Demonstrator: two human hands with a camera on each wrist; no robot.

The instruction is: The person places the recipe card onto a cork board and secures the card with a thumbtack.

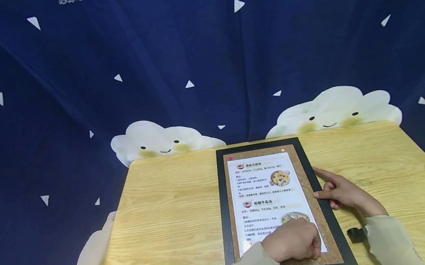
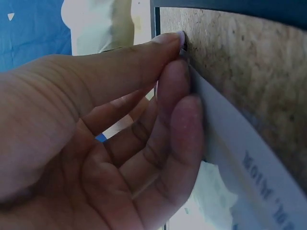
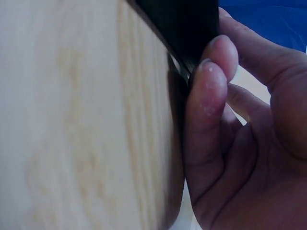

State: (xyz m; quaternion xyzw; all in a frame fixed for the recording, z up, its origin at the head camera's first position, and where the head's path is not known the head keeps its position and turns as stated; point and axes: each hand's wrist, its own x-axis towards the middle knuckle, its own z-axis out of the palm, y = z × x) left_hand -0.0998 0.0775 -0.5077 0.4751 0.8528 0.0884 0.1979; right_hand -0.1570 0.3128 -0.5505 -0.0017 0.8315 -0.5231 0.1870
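Note:
A dark-framed cork board (image 1: pixel 330 224) lies on the wooden table, with a printed recipe sheet (image 1: pixel 262 168) on it. My left hand (image 1: pixel 293 239) reaches over the lower part of the sheet. Its thumb and fingertips pinch a small pale pin (image 2: pixel 182 38), mostly hidden, at the sheet's lower right corner. In the left wrist view the paper's edge runs beside the fingertips, close to the cork. My right hand (image 1: pixel 345 193) holds the board's right edge, thumb on the frame and index finger extended along it. In the right wrist view curled fingertips (image 3: pixel 211 86) rest against the dark frame.
A pink pin (image 1: pixel 230 158) and a pale pin (image 1: pixel 283 150) sit near the sheet's top corners. Bare wood grain of the table (image 1: pixel 166 213) shows left of the board. Behind hangs a dark blue curtain (image 1: pixel 156 60) with clouds and triangles.

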